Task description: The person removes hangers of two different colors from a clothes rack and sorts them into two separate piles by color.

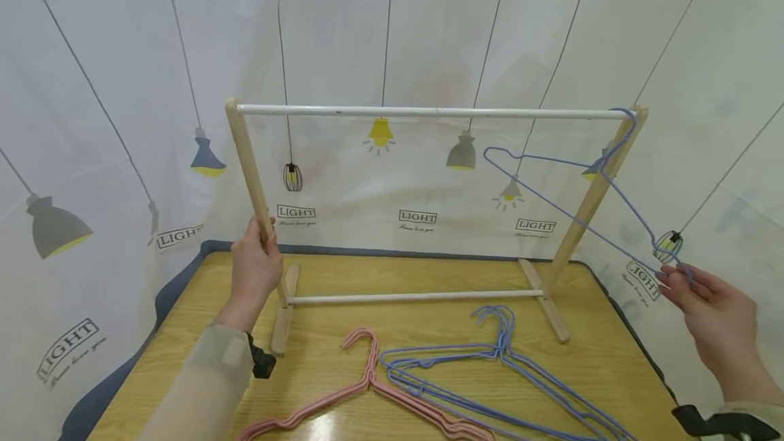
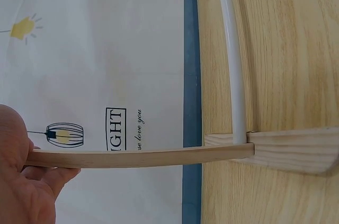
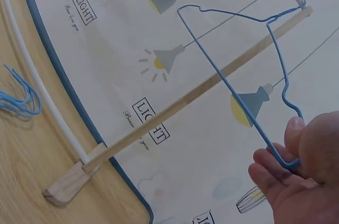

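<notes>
A garment rack with a white top rail (image 1: 429,112) and wooden posts stands on the table. My left hand (image 1: 256,265) grips its left post (image 1: 248,162) partway up; the left wrist view shows the thumb and fingers on either side of the wood (image 2: 137,159). One blue hanger (image 1: 551,207) has its hook over the rail's right end, by the right post (image 1: 591,203). My right hand (image 1: 713,308) pinches that hanger's lower outer corner, and the hanger hangs tilted. In the right wrist view the blue wire (image 3: 233,94) runs into my fingers.
On the wooden table (image 1: 165,359) lie several blue hangers (image 1: 503,352) in a pile, beside pink hangers (image 1: 369,376) stacked to their left. A white lower bar (image 1: 416,297) joins the rack's feet. Lamp-printed cloth (image 1: 343,39) hangs behind and at both sides.
</notes>
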`<state>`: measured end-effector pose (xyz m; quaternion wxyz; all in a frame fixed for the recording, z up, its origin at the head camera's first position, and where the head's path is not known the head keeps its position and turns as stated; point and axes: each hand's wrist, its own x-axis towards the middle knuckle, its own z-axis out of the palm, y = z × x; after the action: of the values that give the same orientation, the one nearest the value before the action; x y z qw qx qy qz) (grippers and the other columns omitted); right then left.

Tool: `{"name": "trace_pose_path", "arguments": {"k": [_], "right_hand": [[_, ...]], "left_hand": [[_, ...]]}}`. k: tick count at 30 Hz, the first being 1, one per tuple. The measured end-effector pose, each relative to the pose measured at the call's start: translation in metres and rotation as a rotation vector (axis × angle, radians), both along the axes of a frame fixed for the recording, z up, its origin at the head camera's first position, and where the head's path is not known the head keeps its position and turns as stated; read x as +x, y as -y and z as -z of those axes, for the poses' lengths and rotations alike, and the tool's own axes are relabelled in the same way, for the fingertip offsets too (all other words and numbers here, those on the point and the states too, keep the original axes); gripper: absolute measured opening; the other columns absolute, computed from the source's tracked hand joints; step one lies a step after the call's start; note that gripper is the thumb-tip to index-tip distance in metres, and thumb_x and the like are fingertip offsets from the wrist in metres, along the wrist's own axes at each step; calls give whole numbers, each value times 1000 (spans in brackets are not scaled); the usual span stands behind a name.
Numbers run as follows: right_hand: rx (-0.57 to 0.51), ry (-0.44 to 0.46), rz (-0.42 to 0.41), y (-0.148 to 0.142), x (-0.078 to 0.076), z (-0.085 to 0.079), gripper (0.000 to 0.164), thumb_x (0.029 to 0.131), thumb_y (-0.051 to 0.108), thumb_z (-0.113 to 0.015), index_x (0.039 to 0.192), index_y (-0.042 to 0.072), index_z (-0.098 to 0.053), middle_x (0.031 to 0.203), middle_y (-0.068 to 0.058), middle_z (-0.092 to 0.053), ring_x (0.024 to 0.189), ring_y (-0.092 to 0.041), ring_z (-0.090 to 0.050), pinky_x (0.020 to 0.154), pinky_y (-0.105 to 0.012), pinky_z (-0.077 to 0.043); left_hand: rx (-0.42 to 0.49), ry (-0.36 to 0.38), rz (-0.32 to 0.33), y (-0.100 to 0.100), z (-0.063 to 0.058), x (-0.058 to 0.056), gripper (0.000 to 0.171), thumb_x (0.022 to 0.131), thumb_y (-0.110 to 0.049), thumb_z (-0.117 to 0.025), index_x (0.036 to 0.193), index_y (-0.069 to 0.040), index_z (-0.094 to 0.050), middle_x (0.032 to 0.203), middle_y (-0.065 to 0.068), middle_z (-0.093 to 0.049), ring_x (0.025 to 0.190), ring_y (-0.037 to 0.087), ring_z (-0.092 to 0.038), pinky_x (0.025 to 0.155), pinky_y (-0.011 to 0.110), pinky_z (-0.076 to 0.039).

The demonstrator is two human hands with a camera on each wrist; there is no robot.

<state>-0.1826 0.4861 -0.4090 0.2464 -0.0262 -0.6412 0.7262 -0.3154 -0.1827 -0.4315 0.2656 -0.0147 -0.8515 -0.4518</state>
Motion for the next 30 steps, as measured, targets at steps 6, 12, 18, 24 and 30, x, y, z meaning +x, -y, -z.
{"name": "trace_pose_path", "arguments": {"k": [6, 12, 18, 24, 30], "right_hand": [[-66, -108, -54, 11, -1, -5, 28, 105, 0, -58, 126, 10, -74, 111, -2, -79, 94, -12, -77, 83, -23, -57], [3, -93, 55, 23, -1, -12, 35, 108, 7, -52, 142, 1, -61, 111, 2, -78, 95, -8, -76, 86, -19, -55], [-36, -100, 250, 35, -5, -27, 29, 107, 7, -52, 129, -2, -68, 101, -3, -79, 86, -9, -77, 86, -17, -55], [-47, -220, 256, 38, -4, -36, 25, 105, 3, -55, 121, -9, -71, 99, -9, -79, 83, -13, -78, 84, -21, -57], [-31, -276, 262, 42, 1, -48, 28, 107, 9, -54, 123, -8, -69, 103, -8, -77, 90, -13, -76, 90, -17, -54]], "left_hand": [[-1, -11, 2, -1, 0, 0, 43, 108, 1, -52, 151, -1, -51, 143, 24, -62, 120, 44, -67, 86, 57, -60], [-2, -8, 4, -1, 0, 0, 45, 107, 3, -53, 151, -1, -50, 144, 24, -62, 121, 44, -66, 88, 57, -59], [-5, -16, 2, 0, 1, 0, 45, 106, 3, -53, 151, -1, -50, 140, 26, -64, 117, 44, -68, 85, 57, -60], [-20, -17, -10, 0, 0, 0, 40, 107, 0, -53, 147, -2, -54, 134, 30, -66, 112, 44, -70, 80, 57, -61], [-17, -25, -9, 1, -1, 1, 40, 107, 1, -53, 147, -2, -55, 134, 30, -66, 112, 45, -70, 80, 57, -61]]}}
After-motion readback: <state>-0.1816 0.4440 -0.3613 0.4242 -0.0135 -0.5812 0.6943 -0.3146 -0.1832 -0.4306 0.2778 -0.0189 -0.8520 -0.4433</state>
